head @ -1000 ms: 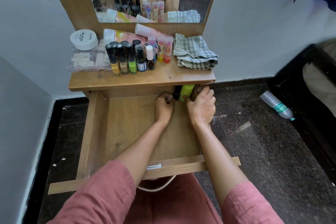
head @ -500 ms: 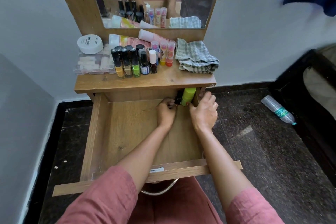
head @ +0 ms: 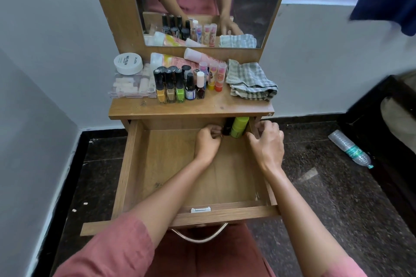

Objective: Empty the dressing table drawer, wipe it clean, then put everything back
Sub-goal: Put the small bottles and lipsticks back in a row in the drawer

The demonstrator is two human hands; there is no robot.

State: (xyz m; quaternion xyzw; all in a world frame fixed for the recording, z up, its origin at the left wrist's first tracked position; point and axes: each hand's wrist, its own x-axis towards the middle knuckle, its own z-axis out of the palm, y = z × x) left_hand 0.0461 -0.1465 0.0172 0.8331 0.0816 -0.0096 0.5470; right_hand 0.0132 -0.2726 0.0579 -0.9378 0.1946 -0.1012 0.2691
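The wooden drawer [head: 168, 164] is pulled out and its floor is mostly bare. At its back right corner stand a small black bottle [head: 227, 127] and a lime-green bottle [head: 239, 127], partly under the tabletop. My left hand [head: 207, 141] has its fingers curled round the black bottle. My right hand [head: 267, 144] hovers beside the green bottle with fingers loosely bent over the drawer's right wall and holds nothing. A checked cloth [head: 249, 81] lies folded on the tabletop [head: 202, 107].
On the tabletop stand several nail polish bottles [head: 175, 87] and lip balm sticks [head: 216, 74], with cream tubes [head: 171, 60], a white jar [head: 128, 63] and a clear box [head: 132, 85]. A plastic water bottle [head: 350, 148] lies on the dark floor at right.
The view has tilted up slightly. My left hand stays at the black bottle. My right hand has eased slightly off the green bottle, fingers more spread.
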